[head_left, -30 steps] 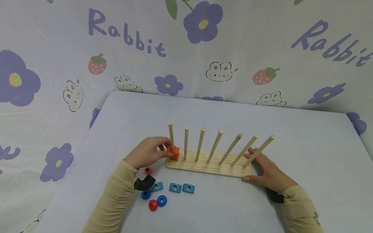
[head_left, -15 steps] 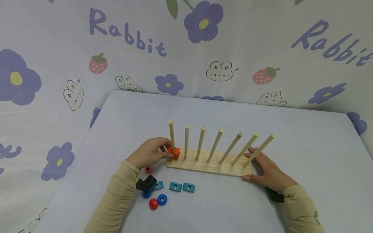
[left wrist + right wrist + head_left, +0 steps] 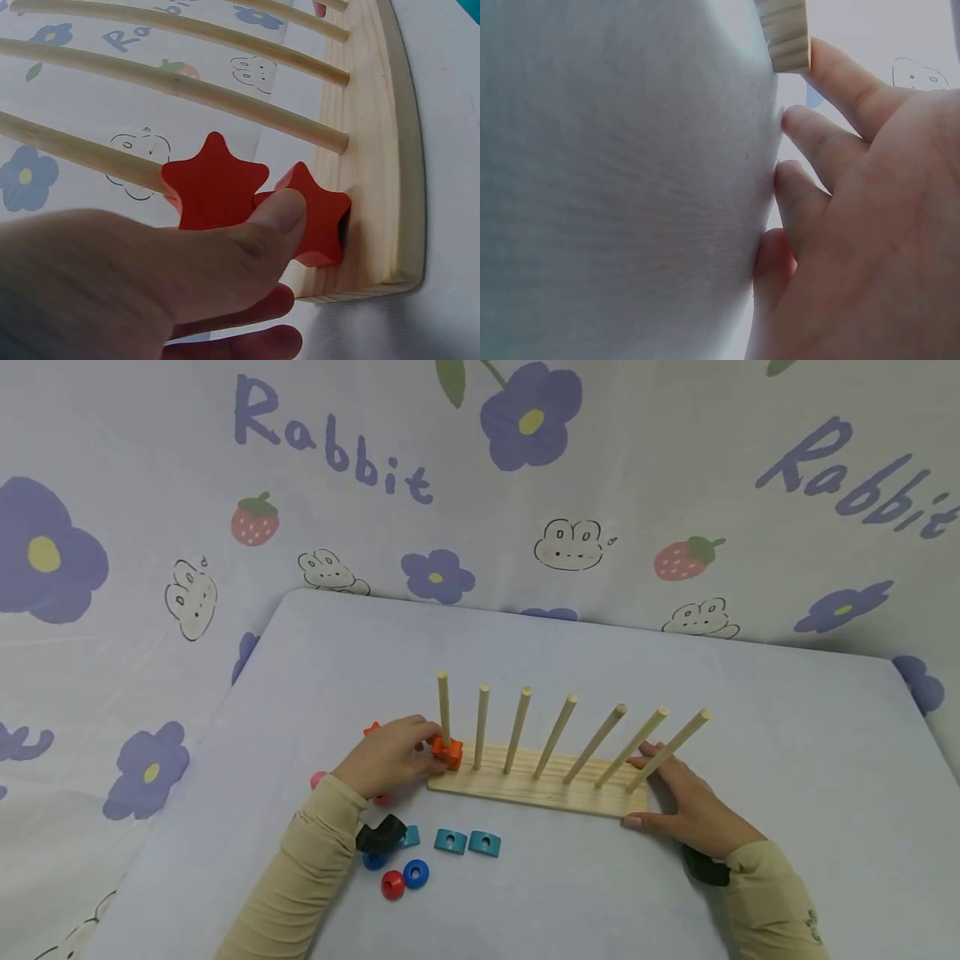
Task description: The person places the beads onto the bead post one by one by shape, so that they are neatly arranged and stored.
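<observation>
A wooden peg rack (image 3: 517,787) with several upright pegs lies across the middle of the table. Two orange-red stars sit low on its leftmost peg. In the left wrist view, the lower star (image 3: 324,225) is by the base and the upper star (image 3: 215,184) is beside it, turned differently. My left hand (image 3: 390,756) pinches at these stars, its thumb across the lower one; the index finger is mostly hidden. At the rack's right end, my right hand (image 3: 693,802) holds the base, thumb at the front corner and fingers behind. The right wrist view shows a finger touching the base's end.
In front of the rack lie teal blocks (image 3: 485,843), blue rings (image 3: 416,874) and a red bead (image 3: 393,885). Another orange star (image 3: 372,728) and a pink bead (image 3: 318,780) show partly behind my left hand and sleeve.
The upper star has come down closer against the lower one. My left hand has shifted slightly right, uncovering an orange star and a pink bead at its left. The right hand stays put.
</observation>
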The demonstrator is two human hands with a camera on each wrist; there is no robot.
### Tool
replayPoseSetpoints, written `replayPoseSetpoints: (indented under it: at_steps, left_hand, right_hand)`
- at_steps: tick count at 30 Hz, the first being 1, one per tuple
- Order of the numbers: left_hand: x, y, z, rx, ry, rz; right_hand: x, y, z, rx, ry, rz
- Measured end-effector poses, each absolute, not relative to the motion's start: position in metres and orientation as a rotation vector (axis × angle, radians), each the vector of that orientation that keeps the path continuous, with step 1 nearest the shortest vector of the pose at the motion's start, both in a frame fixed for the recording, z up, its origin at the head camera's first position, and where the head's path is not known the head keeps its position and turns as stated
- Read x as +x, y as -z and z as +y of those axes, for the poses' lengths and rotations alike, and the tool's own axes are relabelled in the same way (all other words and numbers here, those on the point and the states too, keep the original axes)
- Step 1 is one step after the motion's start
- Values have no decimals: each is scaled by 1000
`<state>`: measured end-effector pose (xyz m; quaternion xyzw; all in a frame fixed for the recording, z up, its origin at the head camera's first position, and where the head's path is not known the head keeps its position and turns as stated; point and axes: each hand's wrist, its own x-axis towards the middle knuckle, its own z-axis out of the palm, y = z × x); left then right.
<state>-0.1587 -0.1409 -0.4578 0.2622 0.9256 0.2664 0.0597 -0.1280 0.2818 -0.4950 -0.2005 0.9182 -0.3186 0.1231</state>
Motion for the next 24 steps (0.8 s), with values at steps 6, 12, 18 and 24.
replayPoseSetpoints:
  at_steps: [6,12,18,24]
  left_hand:
    - [-157,459,-140,770,-780,2814]
    - [-158,457,-153,660,-774,2813]
    - [-157,449,-181,550,-781,2879]
    - [-154,448,-201,449,-783,2894]
  right_hand:
    - [-128,494,281,-565,921,2673]
    - [-127,494,281,-556,919,2671]
    - [-127,495,282,-573,920,2674]
    - [-127,495,282,-589,918,2676]
